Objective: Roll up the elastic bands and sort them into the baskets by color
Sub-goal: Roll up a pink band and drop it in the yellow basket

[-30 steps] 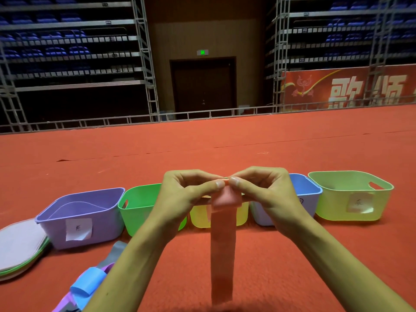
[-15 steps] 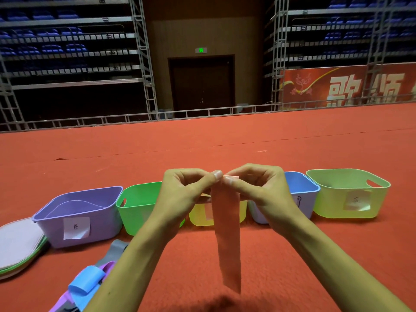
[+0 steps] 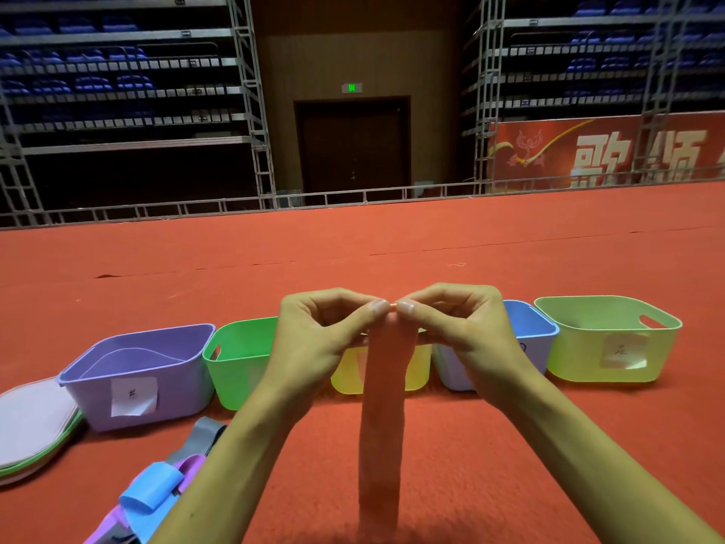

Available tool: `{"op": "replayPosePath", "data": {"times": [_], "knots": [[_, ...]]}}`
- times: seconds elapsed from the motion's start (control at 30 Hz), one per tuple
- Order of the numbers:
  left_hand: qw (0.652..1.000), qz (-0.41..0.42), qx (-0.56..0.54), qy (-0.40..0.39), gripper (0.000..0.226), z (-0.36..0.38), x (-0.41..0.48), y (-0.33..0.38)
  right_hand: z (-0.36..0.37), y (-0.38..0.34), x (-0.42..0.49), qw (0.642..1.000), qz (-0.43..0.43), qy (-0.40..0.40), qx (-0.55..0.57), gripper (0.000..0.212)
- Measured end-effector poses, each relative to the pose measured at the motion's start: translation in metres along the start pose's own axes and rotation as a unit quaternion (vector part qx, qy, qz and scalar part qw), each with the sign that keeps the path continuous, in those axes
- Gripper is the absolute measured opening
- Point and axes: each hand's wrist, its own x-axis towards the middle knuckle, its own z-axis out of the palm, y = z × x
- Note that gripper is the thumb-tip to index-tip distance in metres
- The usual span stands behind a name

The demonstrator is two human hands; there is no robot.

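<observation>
Since the pink elastic band hangs limp and flat like a ribbon, I judge it light, soft and stretchy, best taken at its top edge so that a roll can start tight there. It dangles straight down from the left hand and the right hand, both pinching that top edge between thumb and fingertips, in front of the yellow basket. Its lower end may touch the red floor, but the colours blend there and I cannot be sure.
</observation>
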Motion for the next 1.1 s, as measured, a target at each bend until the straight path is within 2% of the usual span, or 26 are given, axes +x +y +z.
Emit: {"op": "replayPosePath", "data": {"times": [0.2,0.33,0.47,0.67,0.8,0.97,1.1], "knots": [[1.0,0.005,-0.021,-0.01,0.019,-0.0031,-0.0013,-0.0003,-0.0006,0.0002,-0.0009,1.0,-0.01,0.0,-0.011,0.011],[0.999,-0.003,-0.033,-0.005,0.021,-0.0034,-0.002,-0.0011,0.0005,0.0011,-0.0032,1.0,-0.009,0.002,-0.005,0.01],[0.999,-0.001,-0.033,0.006,0.012,-0.002,-0.0024,-0.0035,0.0008,0.0025,-0.0055,1.0,0.005,-0.004,-0.002,0.011],[1.0,0.011,-0.014,0.019,0.015,0.0024,-0.0034,-0.0043,0.0039,0.0022,-0.0056,1.0,0.026,-0.012,0.001,0.021],[1.0,0.009,-0.017,0.017,0.018,0.0037,-0.0034,-0.0016,0.0047,0.0039,-0.0033,1.0,0.014,0.0,-0.016,0.012],[0.999,-0.017,-0.042,0.002,0.018,-0.0004,-0.0046,-0.0003,0.0038,0.0008,-0.0037,0.999,-0.011,-0.02,-0.027,0.013],[0.995,-0.057,-0.073,-0.028,0.028,-0.0032,-0.0068,0.0011,0.0032,0.0013,-0.0061,0.999,-0.022,-0.023,-0.027,0.009]]}}
